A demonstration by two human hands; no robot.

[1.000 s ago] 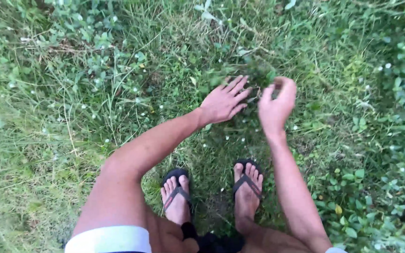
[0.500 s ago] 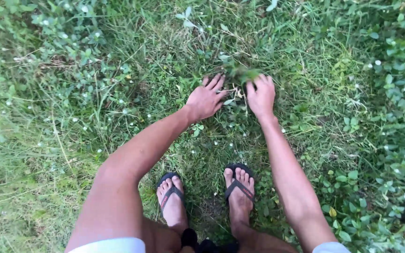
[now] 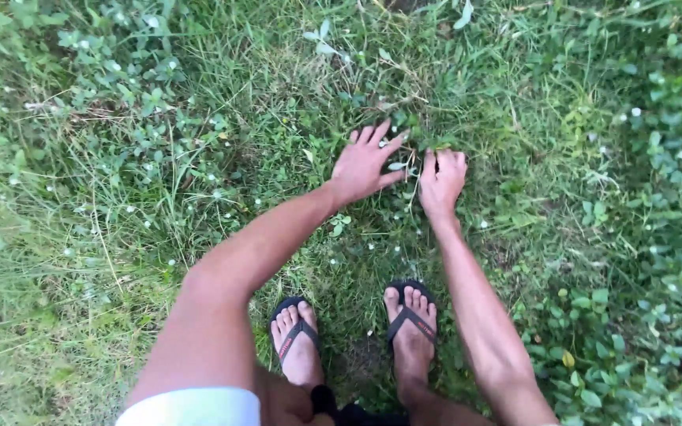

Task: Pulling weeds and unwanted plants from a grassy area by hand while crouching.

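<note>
Reaching into grass, right hand (image 3: pixel 441 180) pinches a weed clump (image 3: pixel 412 150), grip narrow; left hand (image 3: pixel 365 164) just beside clump, fingers spread wide, flat.

Two bare hands, the left hand (image 3: pixel 366 166) and the right hand (image 3: pixel 442 180), reach into the grass (image 3: pixel 159 237), two feet stand in two black flip-flops (image 3: pixel 294 327), and small white flowers (image 3: pixel 635 112) are too many to count.

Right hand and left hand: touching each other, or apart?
Apart. The head view shows a strip of grass and leaves between the left hand, fingers spread, and the right hand, fingers curled down into the grass clump.
</note>
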